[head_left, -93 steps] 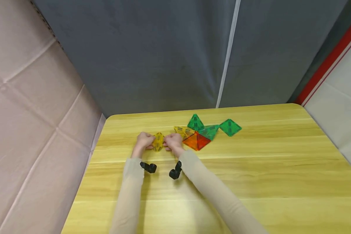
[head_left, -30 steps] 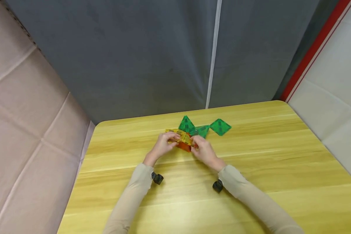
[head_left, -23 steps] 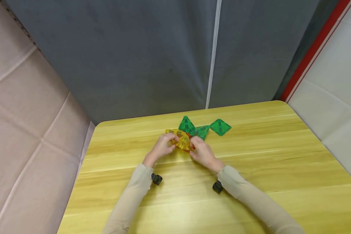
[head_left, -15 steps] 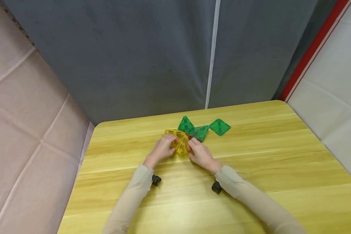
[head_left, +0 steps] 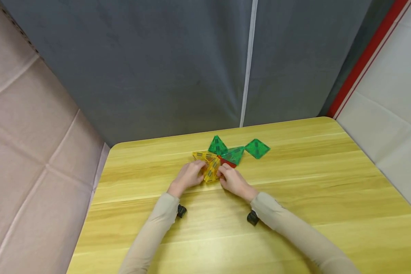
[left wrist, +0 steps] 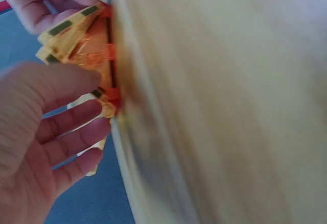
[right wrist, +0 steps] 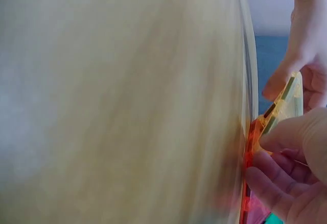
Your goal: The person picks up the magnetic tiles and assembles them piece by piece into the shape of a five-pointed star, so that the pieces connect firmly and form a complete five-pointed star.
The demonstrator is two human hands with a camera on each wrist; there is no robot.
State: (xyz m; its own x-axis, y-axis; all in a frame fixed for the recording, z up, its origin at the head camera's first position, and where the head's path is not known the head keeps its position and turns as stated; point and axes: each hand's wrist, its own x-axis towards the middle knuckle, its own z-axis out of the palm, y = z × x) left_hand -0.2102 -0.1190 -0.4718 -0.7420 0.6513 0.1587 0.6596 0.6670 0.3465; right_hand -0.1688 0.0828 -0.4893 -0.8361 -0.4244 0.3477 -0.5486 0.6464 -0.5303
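Note:
Two joined yellow magnetic tiles (head_left: 211, 172), folded along their shared edge, stand at the near side of a tile cluster. My left hand (head_left: 189, 174) pinches their left side; the left wrist view shows its thumb across the orange and yellow pieces. From the right, my right hand (head_left: 233, 181) pinches the same pair, its fingers also against the red-orange tile (right wrist: 250, 155) in the right wrist view. Part of a red tile (head_left: 228, 162) shows behind that hand. Another yellow tile (head_left: 203, 155) adjoins behind, with green tiles (head_left: 235, 155) to the right. The fingers hide some tile edges.
A green triangular piece (head_left: 217, 145) points away at the back of the cluster. One green diamond shape (head_left: 257, 148) lies to the right, its corner touching the cluster. Beyond the wooden table (head_left: 294, 182) hangs a grey curtain (head_left: 157, 76).
The yellow pair has come from the left of the cluster to its near side, over the orange tiles. Recently it has shifted slightly left and nearer, both hands with it, uncovering more red tile.

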